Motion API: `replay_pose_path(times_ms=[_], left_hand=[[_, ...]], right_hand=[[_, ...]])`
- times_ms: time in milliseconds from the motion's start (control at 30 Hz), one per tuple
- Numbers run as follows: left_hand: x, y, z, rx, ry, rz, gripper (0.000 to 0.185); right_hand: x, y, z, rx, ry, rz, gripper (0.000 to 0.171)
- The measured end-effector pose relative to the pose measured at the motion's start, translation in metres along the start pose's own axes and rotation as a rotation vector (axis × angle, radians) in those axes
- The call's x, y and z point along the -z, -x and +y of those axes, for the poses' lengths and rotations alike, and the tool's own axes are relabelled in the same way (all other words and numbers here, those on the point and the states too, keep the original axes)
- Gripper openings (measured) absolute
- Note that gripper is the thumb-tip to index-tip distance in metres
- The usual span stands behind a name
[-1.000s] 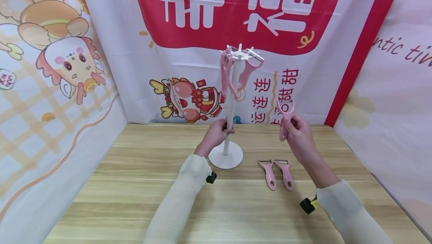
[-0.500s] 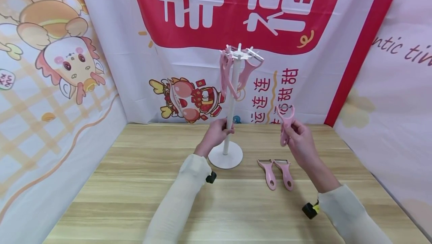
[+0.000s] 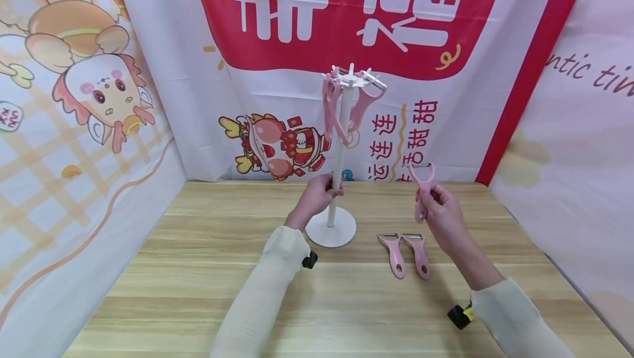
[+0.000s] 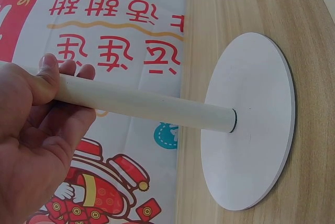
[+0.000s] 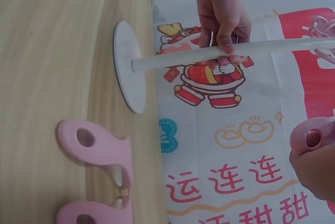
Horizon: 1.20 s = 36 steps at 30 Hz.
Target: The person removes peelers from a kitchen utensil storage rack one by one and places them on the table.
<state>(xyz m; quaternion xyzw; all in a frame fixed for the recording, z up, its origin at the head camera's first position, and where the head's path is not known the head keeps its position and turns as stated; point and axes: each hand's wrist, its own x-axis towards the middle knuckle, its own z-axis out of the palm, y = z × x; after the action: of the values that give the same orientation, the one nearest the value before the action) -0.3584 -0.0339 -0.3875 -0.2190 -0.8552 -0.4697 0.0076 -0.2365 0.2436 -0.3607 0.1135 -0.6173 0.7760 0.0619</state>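
My left hand [image 3: 319, 193] grips the white pole of an upright stand [image 3: 338, 165], thumb and fingers curled round it above the round base [image 4: 251, 130]. Pink peelers [image 3: 333, 107] hang from the hooks at the stand's top, on its left and right sides. To the right, above the table, my right hand [image 3: 443, 212] holds a pink peeler [image 3: 424, 187] by its handle, blade end up. In the right wrist view only the holed handle end of that peeler [image 5: 309, 136] shows beside the fingers. Nearer me, two more pink peelers [image 3: 396, 256] lie side by side on the table.
The wooden table [image 3: 208, 292] carries the stand and the loose peelers. A printed cloth [image 3: 277, 93] hangs close behind the stand, with patterned sheets [image 3: 74, 126] at both sides. Small black cameras are worn at both wrists.
My right hand has lowered a little with the peeler and drawn slightly to the right, away from the stand. The left hand, the stand and the peelers on the table have stayed put.
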Motion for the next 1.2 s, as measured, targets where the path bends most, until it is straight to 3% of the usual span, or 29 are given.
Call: replay_pose_path(times_ms=[200, 500, 967, 1200], left_hand=[[0.000, 0.000, 0.000, -0.006, -0.004, -0.002, 0.010], [-0.001, 0.000, -0.001, -0.005, -0.004, 0.002, 0.005], [-0.002, 0.000, -0.002, -0.005, -0.003, 0.010, 0.004], [-0.001, -0.002, -0.002, -0.006, 0.005, 0.004, 0.009]], right_hand=[[0.004, 0.003, 0.005, -0.018, -0.034, 0.007, 0.015], [0.012, 0.008, 0.014, -0.016, -0.049, 0.011, 0.018], [0.023, 0.017, 0.023, -0.053, -0.011, 0.035, 0.018], [0.028, 0.020, 0.030, -0.102, 0.029, 0.097, 0.015]])
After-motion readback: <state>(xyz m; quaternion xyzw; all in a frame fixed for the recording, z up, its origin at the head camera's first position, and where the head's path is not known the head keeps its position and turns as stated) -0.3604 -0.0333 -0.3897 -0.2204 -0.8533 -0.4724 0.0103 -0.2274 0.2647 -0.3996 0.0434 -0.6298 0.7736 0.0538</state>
